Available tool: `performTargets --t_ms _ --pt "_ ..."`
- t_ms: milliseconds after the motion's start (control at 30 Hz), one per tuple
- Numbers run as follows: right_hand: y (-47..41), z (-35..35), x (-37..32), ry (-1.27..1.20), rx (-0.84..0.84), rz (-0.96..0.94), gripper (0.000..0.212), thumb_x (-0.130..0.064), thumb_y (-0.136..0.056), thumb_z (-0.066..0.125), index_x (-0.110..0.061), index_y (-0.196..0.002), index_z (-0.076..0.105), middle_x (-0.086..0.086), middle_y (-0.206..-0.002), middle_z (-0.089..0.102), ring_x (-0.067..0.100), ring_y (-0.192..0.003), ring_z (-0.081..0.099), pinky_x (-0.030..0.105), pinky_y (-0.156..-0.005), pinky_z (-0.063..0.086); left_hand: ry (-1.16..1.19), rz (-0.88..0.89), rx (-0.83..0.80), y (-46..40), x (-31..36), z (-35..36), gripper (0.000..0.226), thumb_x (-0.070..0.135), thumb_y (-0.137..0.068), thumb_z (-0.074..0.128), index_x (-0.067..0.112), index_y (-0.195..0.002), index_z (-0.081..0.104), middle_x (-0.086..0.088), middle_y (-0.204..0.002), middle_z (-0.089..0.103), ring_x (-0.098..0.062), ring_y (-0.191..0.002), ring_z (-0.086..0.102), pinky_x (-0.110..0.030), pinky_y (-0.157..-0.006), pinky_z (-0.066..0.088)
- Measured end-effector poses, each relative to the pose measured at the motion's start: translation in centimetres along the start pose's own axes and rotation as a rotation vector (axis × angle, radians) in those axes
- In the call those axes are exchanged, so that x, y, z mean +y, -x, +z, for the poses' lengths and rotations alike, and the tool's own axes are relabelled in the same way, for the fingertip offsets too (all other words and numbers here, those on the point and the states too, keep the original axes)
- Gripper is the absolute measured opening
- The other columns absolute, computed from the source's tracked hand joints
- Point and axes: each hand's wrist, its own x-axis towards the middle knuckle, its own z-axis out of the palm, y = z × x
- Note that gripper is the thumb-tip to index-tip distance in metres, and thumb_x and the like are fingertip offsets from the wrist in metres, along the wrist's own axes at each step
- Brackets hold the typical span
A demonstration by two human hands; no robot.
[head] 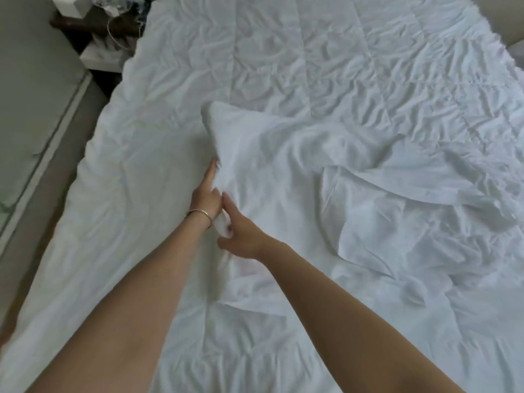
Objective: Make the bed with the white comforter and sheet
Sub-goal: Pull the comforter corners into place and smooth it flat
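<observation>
The white quilted comforter [340,66] lies spread and creased over the whole bed, and on its near middle the thinner white sheet [326,194] sits rumpled in loose folds, one corner raised into a peak.

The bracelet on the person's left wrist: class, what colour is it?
The bracelet is a thin silver-coloured metal band, shown in the head view.

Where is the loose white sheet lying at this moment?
In the head view the sheet lies bunched on the quilted comforter, centre-right, its near-left edge gathered by the left hand and right hand.
</observation>
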Motion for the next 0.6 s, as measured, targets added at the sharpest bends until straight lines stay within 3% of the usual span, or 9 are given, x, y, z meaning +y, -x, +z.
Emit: performTargets --t_ms 67,200,300,367,400,500,600 --pt "-0.7 2.3 -0.2 -0.064 -0.097 0.066 0.096 -0.008 -0.092 0.060 -0.030 -0.155 -0.009 -0.002 -0.158 0.021 0.025 -0.129 0.046 0.025 -0.085 0.047 -0.177 -0.043 0.053 -1.5 -3.4 -3.5 0.066 0.007 -0.097 0.036 0.047 -0.147 0.027 -0.009 -0.139 0.051 -0.030 -0.114 0.055 -0.027 -0.097 0.042" --pt "-0.4 2.6 2.6 -0.008 -0.012 0.194 0.085 -0.017 -0.095 0.058 -0.031 -0.156 0.000 0.000 -0.161 0.019 0.024 -0.132 0.044 0.034 -0.108 0.038 -0.406 -0.100 0.036 -3.3 -5.4 -3.9 0.065 0.014 -0.097 0.043 0.037 -0.152 0.017 -0.021 -0.136 0.047 -0.041 -0.118 0.050 -0.045 -0.100 0.043" --pt "0.1 2.0 5.5 0.114 -0.024 0.325 0.081 -0.022 -0.095 0.058 -0.032 -0.156 0.006 0.001 -0.161 0.018 0.026 -0.143 0.027 0.036 -0.115 0.027 -0.316 -0.272 -0.003 -1.7 -6.3 -1.7 0.096 0.032 -0.087 0.066 0.033 -0.153 -0.003 -0.017 -0.145 0.028 -0.040 -0.126 0.044 -0.047 -0.103 0.038" --pt "0.1 2.2 7.0 0.209 -0.050 0.394 0.080 -0.025 -0.095 0.057 -0.033 -0.156 0.007 0.000 -0.162 0.015 0.029 -0.145 0.020 0.038 -0.117 0.020 -0.185 -0.380 -0.040 0.1 -8.5 -1.0 0.120 0.036 -0.073 0.081 0.037 -0.151 -0.010 -0.016 -0.147 0.029 -0.036 -0.126 0.045 -0.044 -0.104 0.038" --pt "0.1 2.4 7.5 0.234 -0.054 0.415 0.080 -0.026 -0.095 0.057 -0.034 -0.156 0.006 -0.001 -0.162 0.014 0.030 -0.145 0.018 0.039 -0.117 0.018 -0.137 -0.399 -0.058 1.0 -9.6 -0.9 0.120 0.032 -0.074 0.082 0.036 -0.151 -0.010 -0.019 -0.146 0.035 -0.036 -0.125 0.048 -0.042 -0.105 0.038" --pt "-0.4 3.9 7.4 0.241 -0.031 0.421 0.084 -0.026 -0.094 0.058 -0.042 -0.154 0.001 0.000 -0.163 0.011 0.030 -0.147 0.015 0.042 -0.118 0.017 -0.160 -0.246 -0.074 1.7 -11.4 -2.0 0.097 0.012 -0.086 0.068 0.036 -0.152 0.001 -0.021 -0.138 0.050 -0.038 -0.117 0.056 -0.038 -0.100 0.041" --pt "-1.9 6.1 5.5 0.292 -0.011 0.349 0.090 -0.024 -0.092 0.057 -0.052 -0.149 -0.005 0.001 -0.164 0.006 0.028 -0.148 0.009 0.043 -0.114 0.022 -0.230 -0.026 -0.081 -0.1 -11.1 -5.3 0.086 0.006 -0.091 0.060 0.038 -0.152 0.009 -0.014 -0.145 0.045 -0.037 -0.121 0.053 -0.034 -0.100 0.040"
